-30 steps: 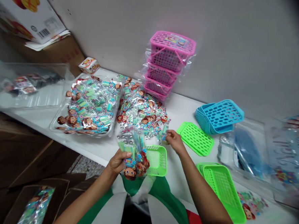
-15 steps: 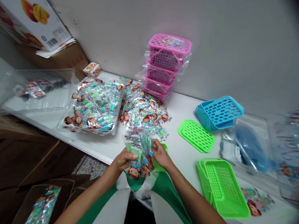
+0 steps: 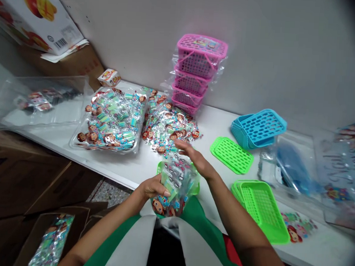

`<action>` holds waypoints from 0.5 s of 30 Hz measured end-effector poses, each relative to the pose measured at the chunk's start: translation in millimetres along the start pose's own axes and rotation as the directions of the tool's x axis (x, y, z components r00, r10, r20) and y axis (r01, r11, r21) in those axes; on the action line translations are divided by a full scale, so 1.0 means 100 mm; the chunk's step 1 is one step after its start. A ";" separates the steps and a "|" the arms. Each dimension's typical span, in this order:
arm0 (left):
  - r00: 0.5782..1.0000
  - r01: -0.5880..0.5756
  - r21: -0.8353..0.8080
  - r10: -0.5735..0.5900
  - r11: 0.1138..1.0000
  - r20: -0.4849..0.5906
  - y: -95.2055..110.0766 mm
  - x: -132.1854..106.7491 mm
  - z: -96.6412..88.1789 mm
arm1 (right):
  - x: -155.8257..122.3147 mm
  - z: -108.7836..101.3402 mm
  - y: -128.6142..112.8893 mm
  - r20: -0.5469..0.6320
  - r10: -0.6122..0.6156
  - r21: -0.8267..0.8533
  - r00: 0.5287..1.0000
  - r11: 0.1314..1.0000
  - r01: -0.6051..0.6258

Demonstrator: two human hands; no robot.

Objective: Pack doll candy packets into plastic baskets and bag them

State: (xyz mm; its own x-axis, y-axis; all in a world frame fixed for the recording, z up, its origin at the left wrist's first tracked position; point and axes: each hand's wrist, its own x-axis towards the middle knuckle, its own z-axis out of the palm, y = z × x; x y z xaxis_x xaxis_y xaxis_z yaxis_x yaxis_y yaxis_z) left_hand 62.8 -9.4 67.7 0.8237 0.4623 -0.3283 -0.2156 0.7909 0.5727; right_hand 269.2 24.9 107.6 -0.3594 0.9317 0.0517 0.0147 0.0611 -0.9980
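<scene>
My left hand [image 3: 153,186] is closed around a bundle of small clear packets [image 3: 176,183] printed with a cartoon girl, held close to my body. Several metal-looking loops show inside them. My right hand [image 3: 199,160] holds nothing; its fingers stretch out, apart from the bundle, toward the loose packet pile [image 3: 173,122]. Behind the bundle, a green basket [image 3: 195,189] on the table is mostly hidden. Left of the pile, a clear tray [image 3: 136,140] is heaped with similar packets.
Pink baskets [image 3: 199,64] in clear wrap stand stacked by the wall. To the right are blue baskets [image 3: 257,130], green lattice lids [image 3: 233,154] and nested green baskets [image 3: 263,210]. A clear plastic tray [image 3: 43,116] lies left; an open carton [image 3: 34,230] with packets stands below the table.
My right hand has let go of the bundle and moved up toward the loose pile, its fingers opening out. My left hand keeps the packets, which now lean to the right.
</scene>
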 end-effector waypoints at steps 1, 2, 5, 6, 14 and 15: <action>1.000 0.011 -0.005 -0.011 1.000 0.015 -0.02 0.01 0.01 | 0.03 -0.04 -0.10 0.132 -0.026 -0.048 0.991 0.998 0.033; 1.000 0.010 -0.013 -0.010 1.000 0.018 -0.03 0.01 0.02 | 0.04 -0.05 -0.18 0.229 -0.039 -0.078 0.973 0.995 0.059; 1.000 -0.007 -0.047 0.006 0.999 -0.014 -0.07 0.01 0.04 | -0.01 0.03 -0.20 0.229 -0.041 -0.067 0.973 0.996 0.058; 1.000 -0.008 -0.060 0.006 0.998 -0.029 -0.08 0.00 0.05 | -0.04 0.08 -0.16 0.180 -0.023 -0.069 0.983 0.997 0.036; 0.984 -0.083 -0.146 0.058 0.986 -0.167 -0.10 -0.03 0.00 | -0.21 0.22 0.22 -0.338 0.153 -0.074 0.928 0.979 -0.189; 0.981 -0.094 -0.147 0.066 0.985 -0.182 -0.08 -0.03 0.00 | -0.28 0.23 0.27 -0.425 0.221 0.030 0.878 0.973 -0.231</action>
State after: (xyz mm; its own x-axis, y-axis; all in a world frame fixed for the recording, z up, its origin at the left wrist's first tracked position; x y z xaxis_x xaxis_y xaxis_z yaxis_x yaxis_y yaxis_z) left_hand 62.0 -17.7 64.2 0.6986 0.5789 -0.4206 -0.3665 0.7943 0.4845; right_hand 257.9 -7.8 78.3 0.0845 0.9834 -0.1603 0.0694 -0.1663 -0.9836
